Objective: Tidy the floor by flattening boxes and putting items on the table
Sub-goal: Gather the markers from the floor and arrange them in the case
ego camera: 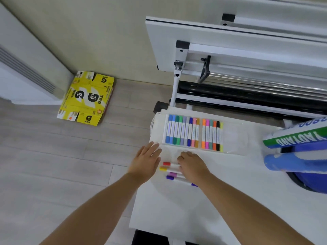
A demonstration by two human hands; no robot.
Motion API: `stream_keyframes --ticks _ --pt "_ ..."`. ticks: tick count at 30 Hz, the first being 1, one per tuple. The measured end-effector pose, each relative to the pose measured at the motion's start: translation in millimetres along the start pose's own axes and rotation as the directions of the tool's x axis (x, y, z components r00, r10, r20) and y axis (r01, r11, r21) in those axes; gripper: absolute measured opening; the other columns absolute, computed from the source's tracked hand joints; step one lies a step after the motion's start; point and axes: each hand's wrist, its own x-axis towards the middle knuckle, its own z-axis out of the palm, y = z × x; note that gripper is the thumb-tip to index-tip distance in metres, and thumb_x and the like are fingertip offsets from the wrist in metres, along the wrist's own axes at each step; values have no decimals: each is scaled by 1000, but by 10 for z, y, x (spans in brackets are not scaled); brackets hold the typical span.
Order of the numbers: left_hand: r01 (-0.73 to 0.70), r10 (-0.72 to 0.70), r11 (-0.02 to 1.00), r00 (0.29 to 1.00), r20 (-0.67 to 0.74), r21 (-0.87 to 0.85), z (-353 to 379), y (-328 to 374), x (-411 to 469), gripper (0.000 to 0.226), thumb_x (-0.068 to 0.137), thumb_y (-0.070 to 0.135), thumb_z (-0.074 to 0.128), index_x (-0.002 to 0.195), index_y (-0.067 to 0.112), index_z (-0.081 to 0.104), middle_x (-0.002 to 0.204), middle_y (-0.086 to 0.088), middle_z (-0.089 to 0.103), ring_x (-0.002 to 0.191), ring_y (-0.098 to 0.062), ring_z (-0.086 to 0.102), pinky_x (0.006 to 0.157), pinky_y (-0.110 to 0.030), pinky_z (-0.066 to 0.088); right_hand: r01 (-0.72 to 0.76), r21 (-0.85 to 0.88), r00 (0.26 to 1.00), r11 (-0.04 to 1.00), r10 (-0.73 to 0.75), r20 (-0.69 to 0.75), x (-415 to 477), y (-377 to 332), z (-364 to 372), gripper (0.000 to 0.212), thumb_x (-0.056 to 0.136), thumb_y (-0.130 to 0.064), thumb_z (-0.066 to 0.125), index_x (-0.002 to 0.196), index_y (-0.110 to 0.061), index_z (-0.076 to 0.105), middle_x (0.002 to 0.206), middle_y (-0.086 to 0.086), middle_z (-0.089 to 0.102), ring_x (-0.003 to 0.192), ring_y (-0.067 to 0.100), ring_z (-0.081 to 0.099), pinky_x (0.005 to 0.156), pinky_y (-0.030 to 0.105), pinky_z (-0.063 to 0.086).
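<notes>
A flattened yellow cardboard box (88, 98) lies on the wooden floor by the wall. On the white table (203, 209) sits a clear marker case (194, 132) holding several coloured markers in a row. Several loose markers (170, 171) lie just in front of it: red, yellow, pink and purple caps show. My right hand (192, 165) rests on top of these loose markers with its fingers curled over them. My left hand (147, 159) lies flat with fingers spread at the table's left edge, beside the markers and holding nothing.
A white folded table or stand (230, 43) with black rollers stands beyond the table. Blue and green tubes (297, 138) lie at the table's right. A white heater (26, 68) is against the left wall. A cloth bag (157, 124) lies under the case.
</notes>
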Motion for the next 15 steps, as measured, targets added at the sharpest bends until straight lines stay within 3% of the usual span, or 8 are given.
stream_keyframes --ticks 6,9,11,14,15 --pt "-46 45 999 999 17 9 -56 112 145 40 101 34 41 132 16 58 146 -5 49 142 -26 36 114 -43 36 -114 151 993 982 116 -7 -143 194 -148 26 93 -21 50 118 -16 51 110 2 59 97 18 55 85 28 46" --pt "-87 86 996 995 43 27 -111 254 310 40 97 30 55 134 14 56 147 -7 48 142 -28 36 112 -46 38 -201 262 974 944 221 -48 -270 434 -228 29 96 -23 52 124 -19 51 115 0 61 100 16 60 87 26 49" --pt "-103 100 994 992 80 33 -151 393 446 45 97 30 55 139 15 51 150 -8 44 143 -29 33 112 -47 37 -303 387 932 871 355 -71 -348 634 -261 32 95 -23 56 126 -18 52 117 1 61 104 19 61 88 29 51" --pt "-101 88 993 981 171 68 -149 639 675 53 104 38 36 154 22 26 164 -4 12 151 -27 5 121 -44 18 -454 553 827 698 562 -31 -418 955 -321 10 95 -28 58 94 -17 58 93 2 60 84 21 59 68 23 45" --pt "-85 68 994 976 209 72 -142 719 748 55 105 40 30 156 24 17 165 -2 0 151 -26 -4 122 -45 13 -491 603 784 629 621 -8 -426 1063 -333 14 95 -28 58 87 -17 57 86 2 59 78 19 58 63 22 42"
